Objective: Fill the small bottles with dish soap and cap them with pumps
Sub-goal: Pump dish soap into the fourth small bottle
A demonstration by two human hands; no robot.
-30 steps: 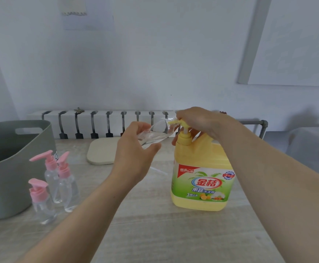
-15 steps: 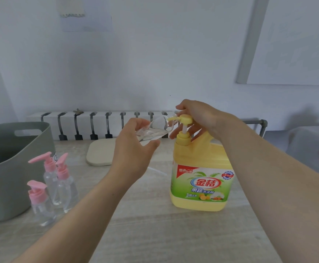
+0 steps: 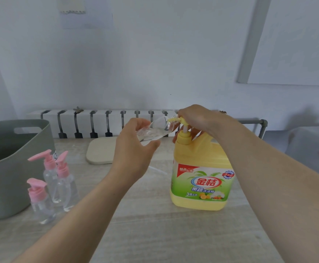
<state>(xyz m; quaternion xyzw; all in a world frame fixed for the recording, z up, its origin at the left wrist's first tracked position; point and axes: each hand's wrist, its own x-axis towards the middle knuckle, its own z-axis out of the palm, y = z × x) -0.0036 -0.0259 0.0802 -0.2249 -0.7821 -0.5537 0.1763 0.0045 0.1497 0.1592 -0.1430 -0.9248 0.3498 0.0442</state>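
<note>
My left hand (image 3: pixel 134 149) grips a small clear bottle (image 3: pixel 155 130), tilted with its open mouth at the nozzle of the yellow pump head (image 3: pixel 181 120). That pump tops a big yellow dish soap jug (image 3: pixel 202 168) standing on the table. My right hand (image 3: pixel 198 118) lies over the pump head, fingers curled down round it. A short piece of white stem shows under the head. Three small clear bottles with pink pumps (image 3: pixel 49 171) (image 3: pixel 65 185) (image 3: pixel 41 202) stand together at the left.
A grey tub (image 3: pixel 7 168) sits at the far left, right beside the pink-pump bottles. A beige pad (image 3: pixel 100 152) lies behind my left hand. A thin clear tube (image 3: pixel 157 169) lies on the table between hand and jug. White slats with black brackets (image 3: pixel 101 122) line the back edge.
The pump head rose from its lower, pressed position a second ago, showing more stem. My right hand stays on it. My left hand keeps the small bottle at the nozzle.
</note>
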